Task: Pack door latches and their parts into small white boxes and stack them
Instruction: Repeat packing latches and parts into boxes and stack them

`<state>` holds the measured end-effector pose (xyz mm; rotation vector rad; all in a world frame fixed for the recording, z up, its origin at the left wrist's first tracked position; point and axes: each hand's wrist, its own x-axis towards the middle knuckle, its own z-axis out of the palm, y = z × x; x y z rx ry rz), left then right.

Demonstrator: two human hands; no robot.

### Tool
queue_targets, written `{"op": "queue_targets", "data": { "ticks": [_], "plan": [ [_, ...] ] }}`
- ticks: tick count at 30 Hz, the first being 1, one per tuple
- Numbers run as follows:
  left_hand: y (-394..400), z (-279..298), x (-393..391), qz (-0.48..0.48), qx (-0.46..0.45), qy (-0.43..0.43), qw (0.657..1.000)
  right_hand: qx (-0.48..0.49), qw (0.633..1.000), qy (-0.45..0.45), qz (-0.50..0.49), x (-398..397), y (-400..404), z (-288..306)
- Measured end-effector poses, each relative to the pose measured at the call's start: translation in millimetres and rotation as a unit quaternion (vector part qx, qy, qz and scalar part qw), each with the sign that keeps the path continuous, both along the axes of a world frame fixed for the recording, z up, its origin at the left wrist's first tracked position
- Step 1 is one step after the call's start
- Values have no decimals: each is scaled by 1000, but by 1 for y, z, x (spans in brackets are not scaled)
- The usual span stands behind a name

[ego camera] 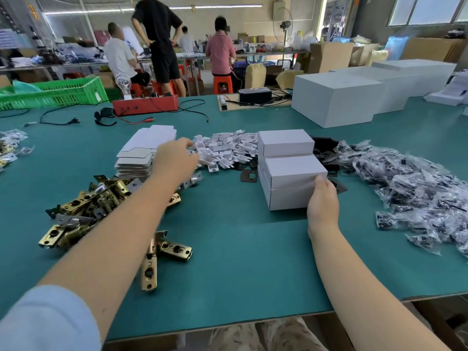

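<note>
Small white boxes (291, 171) stand stacked in two tiers at the middle of the green table (240, 262). My right hand (323, 203) rests against the near right corner of the front stack, thumb up on its side. My left hand (174, 158) reaches out over a pile of small white card inserts (228, 150), its fingers at the pile's left edge; whether it holds one is hidden. Brass door latches (83, 211) lie heaped at the left under my left forearm. Flat unfolded box blanks (144, 150) are stacked just left of my left hand.
Bagged black parts (417, 193) spread along the right. Black strike plates (326, 153) lie behind and beside the boxes. Larger white cartons (336, 102) stand at the back right, a red tester box (145, 105) and a green crate (50, 93) at the back. People work at far tables.
</note>
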<state>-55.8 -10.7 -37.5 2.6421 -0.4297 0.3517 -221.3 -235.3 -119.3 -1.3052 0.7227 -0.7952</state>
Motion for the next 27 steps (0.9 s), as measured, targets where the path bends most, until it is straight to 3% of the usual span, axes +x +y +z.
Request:
{"op": "queue_targets", "data": {
  "ticks": [3, 7, 10, 18, 22, 24, 27],
  "plan": [
    [14, 3, 28, 70, 189, 46, 978, 2, 1000, 4, 1, -2, -1, -2],
    [23, -6, 47, 58, 277, 131, 950, 12, 1000, 8, -5, -1, -4, -5],
    [20, -11, 51, 60, 334, 124, 932, 22, 1000, 5, -12, 2, -5, -6],
    [18, -13, 49, 47, 359, -24, 932, 35, 999, 5, -25, 4, -5, -3],
    [17, -12, 47, 40, 213, -91, 972, 32, 999, 0, -29, 5, -3, -3],
    [17, -11, 48, 80, 170, -42, 981, 25, 999, 0, -30, 4, -3, -3],
    [18, -12, 50, 128, 175, 49, 975, 15, 999, -2, -28, 4, -3, -3]
  ]
}}
